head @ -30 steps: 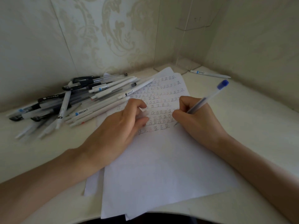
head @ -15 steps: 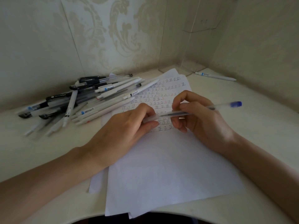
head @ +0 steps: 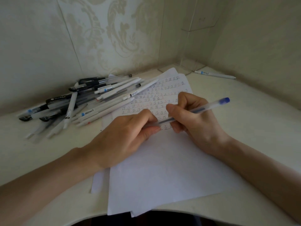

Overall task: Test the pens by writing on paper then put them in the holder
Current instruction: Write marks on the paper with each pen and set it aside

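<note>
Both hands are closed on one pen point(head: 206, 108), a clear barrel with a blue end, held just above the paper point(head: 162, 168); the left hand point(head: 130, 136) pinches the writing end between thumb and forefinger, its other fingers curled under; the right hand point(head: 195, 121) has its fingers wrapped round the middle of the barrel with the thumb laid on top; the pen lies nearly level, its blue end pointing off to the right and slightly up, past the right knuckles; I cannot tell whether the tip is capped, since the left fingers cover it.

The paper is a loose stack of sheets lying askew on the pale desk point(head: 254, 144); its far half carries rows of small written marks, its near half is blank; the near corners hang over the curved front edge of the desk.

To the left, a pile of pens point(head: 91, 101) lies jumbled against the wall, some of them resting on the paper's far left edge; a single white pen point(head: 215, 75) lies apart near the far right wall; a clear box point(head: 200, 28) stands in the far corner.

Bare desk shows to the right of the paper, between the right forearm and the wall, and on the left below the pile.
</note>
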`<state>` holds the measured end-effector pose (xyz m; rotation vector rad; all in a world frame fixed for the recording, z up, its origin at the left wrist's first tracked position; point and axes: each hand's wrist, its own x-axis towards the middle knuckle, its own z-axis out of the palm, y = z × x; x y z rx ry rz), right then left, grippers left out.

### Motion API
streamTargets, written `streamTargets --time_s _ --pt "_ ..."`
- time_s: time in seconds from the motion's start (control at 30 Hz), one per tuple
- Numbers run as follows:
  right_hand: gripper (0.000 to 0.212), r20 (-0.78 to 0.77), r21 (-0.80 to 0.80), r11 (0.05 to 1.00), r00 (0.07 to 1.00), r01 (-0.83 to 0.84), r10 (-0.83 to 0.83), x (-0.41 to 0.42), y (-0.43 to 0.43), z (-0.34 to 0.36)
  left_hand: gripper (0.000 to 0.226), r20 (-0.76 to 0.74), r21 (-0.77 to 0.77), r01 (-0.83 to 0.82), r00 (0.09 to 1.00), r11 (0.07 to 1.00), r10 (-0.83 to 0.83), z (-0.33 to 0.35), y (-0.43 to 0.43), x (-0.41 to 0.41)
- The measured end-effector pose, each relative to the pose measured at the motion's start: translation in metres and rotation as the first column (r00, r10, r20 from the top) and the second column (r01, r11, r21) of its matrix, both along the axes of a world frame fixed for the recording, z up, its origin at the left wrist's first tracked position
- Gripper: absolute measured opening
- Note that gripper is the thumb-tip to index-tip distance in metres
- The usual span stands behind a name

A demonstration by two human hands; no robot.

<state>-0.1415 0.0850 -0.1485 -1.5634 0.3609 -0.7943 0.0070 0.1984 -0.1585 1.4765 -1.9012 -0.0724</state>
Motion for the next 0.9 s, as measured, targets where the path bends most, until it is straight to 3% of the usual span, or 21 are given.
streamTargets --time_s 0.17,0.27,0.43,0.53,0.67,0.77,0.83,0.9 --pt "0.035 -0.042 -0.107 0.994 0.999 0.019 -0.023 -0.003 0.005 0.01 0.024 -0.108 0.073 0.041 0.994 0.996 -0.033 0.001 0.002 -0.005" --pt "0.033 -0.069 -0.058 0.996 0.995 0.071 -0.075 -0.021 0.004 0.02 0.025 -0.113 0.125 0.085 0.991 0.988 -0.071 0.013 -0.005 -0.017" --pt "0.019 -0.046 0.093 0.941 0.946 0.324 -0.321 -0.088 0.016 0.026 0.025 0.03 0.138 0.295 0.953 0.946 -0.302 0.036 -0.033 -0.06" --pt "0.028 -0.105 0.081 0.873 0.875 0.482 -0.473 -0.146 0.037 0.03 0.027 0.113 0.147 0.455 0.874 0.878 -0.472 0.038 -0.042 -0.109" --pt "0.035 -0.178 0.084 0.698 0.7 0.711 -0.691 -0.225 0.085 0.03 0.046 0.271 0.14 0.579 0.758 0.803 -0.594 0.035 -0.047 -0.185" --pt "0.034 -0.352 -0.085 0.511 0.454 0.855 -0.818 -0.282 0.124 0.007 0.056 0.462 0.099 0.57 0.7 0.815 -0.545 0.02 -0.05 -0.228" --pt "0.035 -0.555 -0.218 0.45 0.269 0.866 -0.787 -0.32 0.148 -0.025 0.059 0.487 0.129 0.547 0.692 0.827 -0.534 0.008 -0.055 -0.249" --pt "0.036 -0.674 -0.242 0.385 0.131 0.891 -0.727 -0.354 0.168 -0.064 0.067 0.498 0.202 0.493 0.693 0.847 -0.522 -0.004 -0.064 -0.261"
